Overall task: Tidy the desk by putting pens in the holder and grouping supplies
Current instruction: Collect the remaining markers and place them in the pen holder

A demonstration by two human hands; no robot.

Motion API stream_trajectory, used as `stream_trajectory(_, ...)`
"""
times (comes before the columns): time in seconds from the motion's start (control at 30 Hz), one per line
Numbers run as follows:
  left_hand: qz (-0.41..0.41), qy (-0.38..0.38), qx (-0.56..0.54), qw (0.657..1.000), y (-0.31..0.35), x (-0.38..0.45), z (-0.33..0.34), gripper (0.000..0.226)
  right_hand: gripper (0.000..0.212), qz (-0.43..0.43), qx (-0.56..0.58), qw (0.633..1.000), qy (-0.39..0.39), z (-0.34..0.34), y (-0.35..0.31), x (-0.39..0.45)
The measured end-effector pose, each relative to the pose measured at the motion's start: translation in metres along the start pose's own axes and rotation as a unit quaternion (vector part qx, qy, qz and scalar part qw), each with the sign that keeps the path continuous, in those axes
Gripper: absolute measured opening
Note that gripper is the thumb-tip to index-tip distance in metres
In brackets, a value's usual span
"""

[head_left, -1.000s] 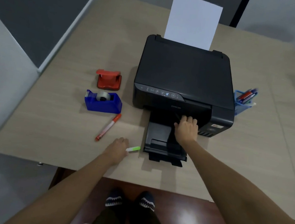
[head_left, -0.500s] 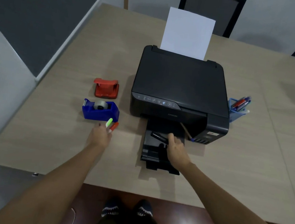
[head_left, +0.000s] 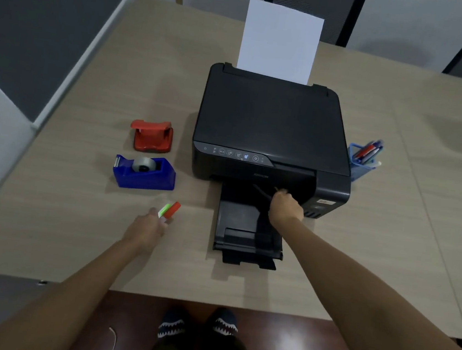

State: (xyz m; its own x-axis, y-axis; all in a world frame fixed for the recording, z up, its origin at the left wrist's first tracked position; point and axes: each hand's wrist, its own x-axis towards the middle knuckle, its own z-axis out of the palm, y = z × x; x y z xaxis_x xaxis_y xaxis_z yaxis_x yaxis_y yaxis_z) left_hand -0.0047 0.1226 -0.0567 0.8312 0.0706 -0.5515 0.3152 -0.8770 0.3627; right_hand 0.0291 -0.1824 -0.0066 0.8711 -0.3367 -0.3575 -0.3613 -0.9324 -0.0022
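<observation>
My left hand [head_left: 147, 230] hovers over the desk in front of the blue tape dispenser [head_left: 143, 172], shut on a green highlighter [head_left: 164, 210] and a red marker [head_left: 175, 207] whose ends stick out side by side. My right hand [head_left: 286, 210] is at the printer's output tray [head_left: 246, 234], closed around a black pen [head_left: 262, 192]; a thin wooden tip, maybe a pencil [head_left: 279, 190], shows above the knuckles. A blue mesh pen holder [head_left: 362, 164] with several pens stands right of the printer [head_left: 269, 127].
A red stapler-like tool [head_left: 152, 135] sits behind the tape dispenser. A white sheet [head_left: 279, 39] stands in the printer's rear feed. Two dark chairs [head_left: 313, 0] are beyond the far edge. The desk's near edge [head_left: 209, 302] is just ahead of my feet.
My left hand took the green highlighter, then the red marker off the desk, and drew back toward me. My right hand lifted the black pen from the tray.
</observation>
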Motion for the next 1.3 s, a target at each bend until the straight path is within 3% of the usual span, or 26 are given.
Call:
stream_trajectory(0.27,0.076,-0.064,-0.083,0.992,-0.003,-0.034,-0.023,0.027,0.032,-0.028,-0.022,0.999,0.006,0.004,0.0,0.004)
stream_trajectory(0.43,0.116,-0.06,-0.086,0.988,0.032,-0.051,-0.052,0.033,0.032,-0.119,-0.032,0.992,-0.039,0.008,0.003,-0.015)
stream_trajectory(0.57,0.19,-0.079,-0.158,0.966,0.075,-0.061,-0.088,0.024,0.028,-0.207,0.017,0.974,-0.085,-0.013,0.015,-0.04)
stream_trajectory(0.63,0.232,-0.085,-0.211,0.946,0.104,-0.063,-0.106,0.018,0.026,-0.243,0.089,0.964,-0.057,-0.037,0.024,-0.051)
stream_trajectory(0.73,0.282,-0.088,-0.297,0.908,0.164,-0.067,-0.124,0.009,0.015,-0.259,0.216,0.94,0.044,-0.084,0.048,-0.059)
stream_trajectory(0.8,0.301,-0.109,-0.337,0.885,0.21,-0.071,-0.128,0.013,0.004,-0.242,0.289,0.919,0.117,-0.112,0.069,-0.054)
stream_trajectory(0.9,0.286,-0.137,-0.4,0.86,0.284,-0.067,-0.121,0.026,0.02,-0.152,0.424,0.879,0.156,-0.138,0.107,-0.033)
stream_trajectory(1.0,0.265,-0.143,-0.45,0.841,0.361,-0.053,-0.096,0.019,0.041,-0.036,0.561,0.811,0.161,-0.153,0.15,0.002)
stream_trajectory(1.1,0.237,-0.146,-0.479,0.832,0.428,-0.035,-0.063,0.021,0.033,0.024,0.681,0.719,0.137,-0.162,0.186,0.035)
stream_trajectory(1.13,0.232,-0.147,-0.474,0.837,0.445,-0.029,-0.053,0.023,0.031,0.034,0.696,0.704,0.14,-0.164,0.194,0.043)
stream_trajectory(1.3,0.173,-0.105,-0.456,0.867,0.521,0.004,-0.002,0.013,0.02,0.067,0.677,0.719,0.139,-0.177,0.238,0.087)
